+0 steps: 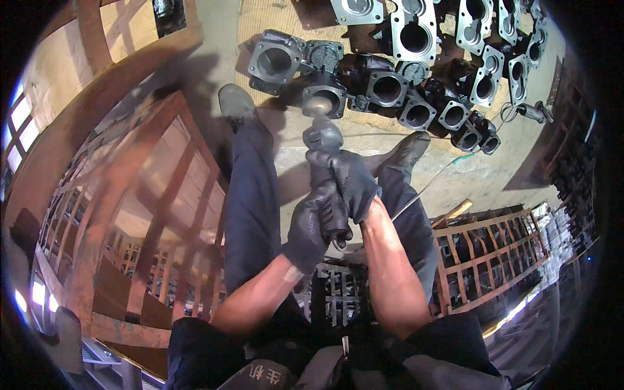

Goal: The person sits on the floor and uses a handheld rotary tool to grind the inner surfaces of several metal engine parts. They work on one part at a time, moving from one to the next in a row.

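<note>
Both my hands wear dark gloves and are wrapped round a grey and black handheld power grinder (323, 138). My right hand (351, 181) grips its body closer to the front. Lower down, my left hand (308, 224) closes round the rear part, where a cable comes out. The tool's rounded tip is blurred at the mouth of a dark flanged metal casting (334, 97); whether it touches the metal I cannot tell. Just left of that piece stands another casting (273, 62) with a round bore and a square flange.
Several more flanged castings (414, 38) stand in rows on cardboard (259, 18) to the far right. A thin rod with a green end (463, 158) lies right of my legs. Rusty metal frames (156, 214) rise on the left, and a barred crate (491, 257) stands at right.
</note>
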A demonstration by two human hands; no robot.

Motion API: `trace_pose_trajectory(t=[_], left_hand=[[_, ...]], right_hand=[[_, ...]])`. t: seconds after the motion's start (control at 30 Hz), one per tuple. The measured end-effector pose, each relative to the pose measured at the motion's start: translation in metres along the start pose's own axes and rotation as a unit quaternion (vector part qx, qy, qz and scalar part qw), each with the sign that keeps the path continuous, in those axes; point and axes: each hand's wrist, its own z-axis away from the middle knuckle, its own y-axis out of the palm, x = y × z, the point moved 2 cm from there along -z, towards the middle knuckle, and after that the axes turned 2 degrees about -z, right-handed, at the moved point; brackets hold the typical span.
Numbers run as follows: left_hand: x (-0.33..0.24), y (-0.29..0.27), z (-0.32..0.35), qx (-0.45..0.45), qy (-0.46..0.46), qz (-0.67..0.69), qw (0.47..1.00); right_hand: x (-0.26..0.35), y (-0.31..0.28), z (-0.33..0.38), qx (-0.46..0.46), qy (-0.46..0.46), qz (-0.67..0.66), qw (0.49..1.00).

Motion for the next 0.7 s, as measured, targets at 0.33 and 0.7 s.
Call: trace_pose_trajectory(t=[0.33, 0.7], left_hand=[[0.012, 0.001, -0.027, 0.042, 0.039, 0.037, 0.998], [0.004, 0.001, -0.053, 0.020, 0.050, 0.023, 0.998]], right_hand=[[-0.022, -0.022, -0.027, 0.068, -0.141, 0.116, 0.981], [-0.003, -0.022, -0.041, 0.059, 0.110, -0.127, 0.984]])
